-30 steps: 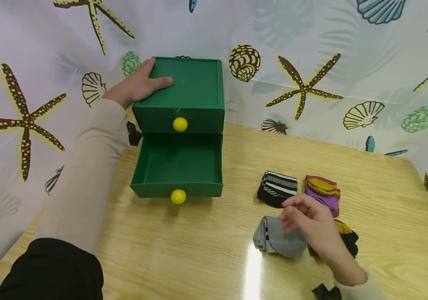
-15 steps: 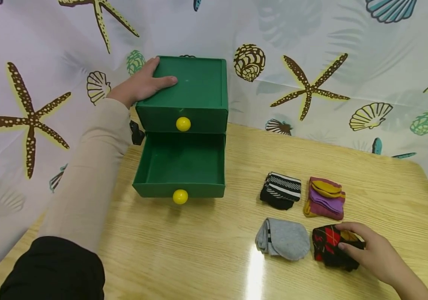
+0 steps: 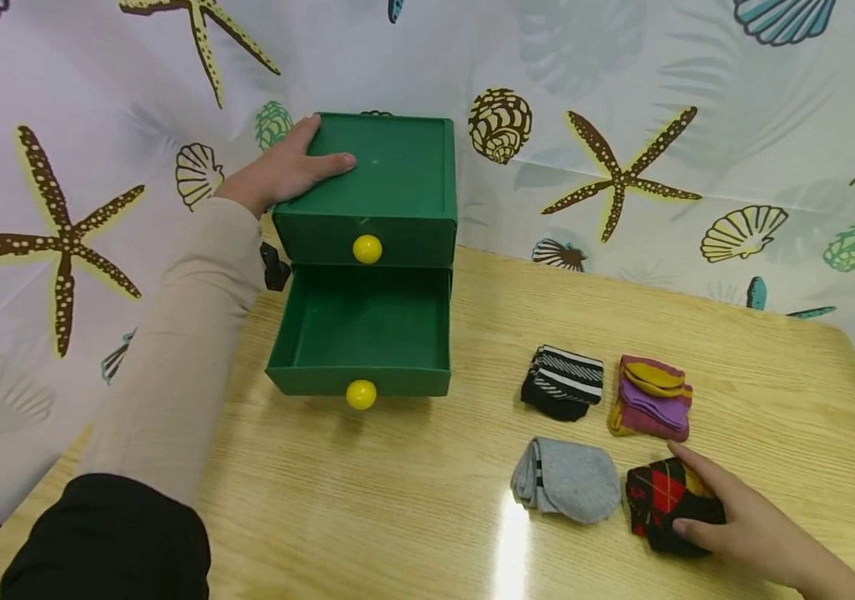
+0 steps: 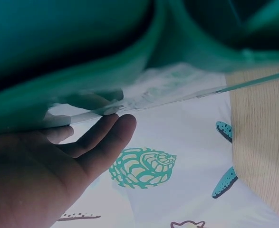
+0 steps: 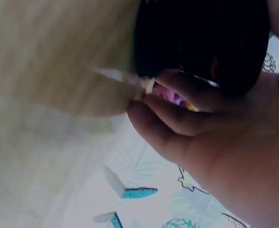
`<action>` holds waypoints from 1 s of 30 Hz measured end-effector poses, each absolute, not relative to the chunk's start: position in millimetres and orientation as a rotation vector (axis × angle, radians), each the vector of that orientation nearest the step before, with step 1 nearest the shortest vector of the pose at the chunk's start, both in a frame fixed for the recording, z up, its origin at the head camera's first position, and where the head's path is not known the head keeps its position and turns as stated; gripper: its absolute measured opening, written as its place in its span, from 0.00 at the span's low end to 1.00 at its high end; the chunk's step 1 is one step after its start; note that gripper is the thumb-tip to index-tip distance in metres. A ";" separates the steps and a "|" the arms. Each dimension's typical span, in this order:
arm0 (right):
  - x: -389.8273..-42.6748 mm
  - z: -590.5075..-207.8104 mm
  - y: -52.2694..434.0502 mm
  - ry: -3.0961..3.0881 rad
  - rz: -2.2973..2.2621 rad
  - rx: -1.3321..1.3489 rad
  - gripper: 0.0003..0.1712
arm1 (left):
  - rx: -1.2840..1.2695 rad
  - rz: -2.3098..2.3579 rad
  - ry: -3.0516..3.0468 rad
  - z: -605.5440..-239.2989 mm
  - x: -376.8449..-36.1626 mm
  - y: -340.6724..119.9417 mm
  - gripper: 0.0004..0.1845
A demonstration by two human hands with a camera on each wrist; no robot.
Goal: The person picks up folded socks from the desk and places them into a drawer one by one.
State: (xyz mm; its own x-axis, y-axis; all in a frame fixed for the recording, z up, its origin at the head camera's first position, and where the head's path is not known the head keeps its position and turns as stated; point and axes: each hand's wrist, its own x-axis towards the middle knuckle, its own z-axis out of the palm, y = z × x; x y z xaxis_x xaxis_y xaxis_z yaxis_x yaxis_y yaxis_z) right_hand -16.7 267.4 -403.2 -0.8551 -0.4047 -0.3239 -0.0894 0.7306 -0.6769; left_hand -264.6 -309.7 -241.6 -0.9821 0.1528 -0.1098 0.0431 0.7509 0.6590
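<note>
At the near right corner of the wooden table (image 3: 427, 508), a folded black sock with red plaid lines and a yellow patch (image 3: 663, 500), lying flat, long axis roughly from the near edge toward the far wall, rounded folded end toward the near side. Soft, bunched, dark cloth, crossed by thin red diagonals, yellow showing at its right where the fingers cover it. Right hand (image 3: 742, 521) directly upon it from the right, forefinger stretched along the far edge, thumb curled round the near left side, so grasping the sock between thumb and fingers; in the right wrist view only a dark mass against curled fingers (image 5: 177, 114), blurred. Just left of the sock, not quite touching, a grey folded sock (image 3: 568, 481); beyond it, a black-and-white striped sock (image 3: 562, 382) and a purple, maroon and yellow sock (image 3: 651, 397), side by side, the four in a loose square. Well apart to the left, a green two-drawer box (image 3: 397, 167) against the seashell-printed backdrop (image 3: 622, 100), upper drawer closed, lower drawer (image 3: 360, 333) pulled out toward the near side, each with a yellow round knob (image 3: 361, 394). Left hand (image 3: 285, 167) flat on the box's top left corner, fingers straight and relaxed, pressing down, beige sleeve (image 3: 172, 350) running back along the table's left edge.
</note>
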 end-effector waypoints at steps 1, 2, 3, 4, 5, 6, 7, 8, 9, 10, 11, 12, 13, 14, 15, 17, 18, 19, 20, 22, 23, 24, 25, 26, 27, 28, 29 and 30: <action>-15.5 -404.2 265.8 2.500 -0.937 -0.386 0.53 | 0.155 1.045 2.792 -241.6 -264.7 -309.8 0.51; -14.3 -405.1 264.5 2.525 -0.939 -0.391 0.53 | 0.153 1.043 2.793 -241.6 -264.7 -310.0 0.51; -13.1 -406.0 263.4 2.546 -0.942 -0.388 0.53 | 0.151 1.042 2.792 -241.4 -264.6 -310.0 0.51; -11.6 -406.9 262.6 2.568 -0.941 -0.379 0.53 | 0.151 1.042 2.792 -241.2 -264.5 -309.8 0.51; -10.2 -407.7 261.8 2.592 -0.937 -0.367 0.53 | 0.152 1.040 2.793 -240.9 -264.4 -309.7 0.51; -8.7 -408.5 261.2 2.617 -0.935 -0.359 0.53 | 0.151 1.036 2.794 -240.7 -264.2 -309.4 0.51; -7.1 -409.3 260.6 2.637 -0.936 -0.348 0.53 | 0.154 1.035 2.795 -240.4 -264.1 -309.1 0.51; -5.7 -409.8 260.3 2.651 -0.945 -0.341 0.53 | 0.154 1.031 2.796 -240.2 -263.9 -308.9 0.51; -4.3 -410.4 259.9 2.664 -0.953 -0.335 0.52 | 0.156 1.030 2.796 -240.1 -263.8 -308.7 0.51; -3.0 -410.7 259.8 2.674 -0.966 -0.334 0.52 | 0.157 1.028 2.795 -240.0 -263.6 -308.4 0.51; -2.0 -410.8 259.6 2.684 -0.981 -0.341 0.51 | 0.157 1.028 2.795 -240.0 -263.6 -308.4 0.51; -1.2 -411.0 259.5 2.690 -0.999 -0.356 0.51 | 0.156 1.027 2.794 -240.0 -263.6 -308.3 0.51; -0.4 -410.8 259.6 2.703 -1.018 -0.372 0.50 | 0.155 1.027 2.793 -240.1 -263.6 -308.3 0.51; 0.1 -410.5 259.7 2.719 -1.033 -0.389 0.49 | 0.153 1.025 2.793 -240.2 -263.7 -308.2 0.51; 0.6 -410.3 259.7 2.749 -1.025 -0.405 0.47 | 0.154 1.027 2.792 -240.4 -264.1 -308.2 0.51; 1.4 -409.9 259.8 2.816 -1.000 -0.433 0.45 | 0.150 1.029 2.791 -241.2 -264.3 -308.9 0.51; 1.8 -409.8 260.0 2.845 -1.003 -0.444 0.42 | 0.151 1.030 2.791 -241.5 -264.5 -309.0 0.51; 2.1 -409.3 260.3 2.877 -1.000 -0.448 0.39 | 0.153 1.032 2.791 -241.8 -264.8 -309.0 0.51; 1.8 -408.9 260.9 2.898 -1.008 -0.453 0.35 | 0.155 1.033 2.792 -242.0 -265.0 -308.9 0.51; 0.7 -406.8 262.1 2.915 -1.052 -0.458 0.27 | 0.158 1.032 2.792 -242.2 -265.3 -308.7 0.51; -0.4 -405.0 262.4 2.911 -1.080 -0.450 0.24 | 0.159 1.035 2.790 -242.2 -265.4 -308.6 0.51; -1.5 -402.7 262.8 2.910 -1.096 -0.439 0.21 | 0.160 1.036 2.791 -242.3 -265.5 -308.8 0.51; -3.1 -400.1 262.9 2.911 -1.110 -0.430 0.19 | 0.159 1.035 2.792 -242.3 -265.6 -309.0 0.51; -4.7 -397.3 263.0 2.910 -1.120 -0.414 0.18 | 0.159 1.037 2.792 -242.3 -265.6 -309.4 0.51; -6.2 -394.0 262.5 2.913 -1.124 -0.397 0.16 | 0.158 1.039 2.792 -242.4 -265.7 -309.9 0.51; -7.7 -391.0 261.7 2.917 -1.133 -0.381 0.15 | 0.159 1.041 2.791 -242.5 -265.8 -310.4 0.51; -9.2 -388.2 260.5 2.918 -1.159 -0.382 0.13 | 0.158 1.045 2.789 -242.8 -265.9 -310.9 0.51; -10.4 -385.6 259.0 2.918 -1.193 -0.395 0.11 | 0.158 1.046 2.788 -243.0 -265.9 -311.4 0.51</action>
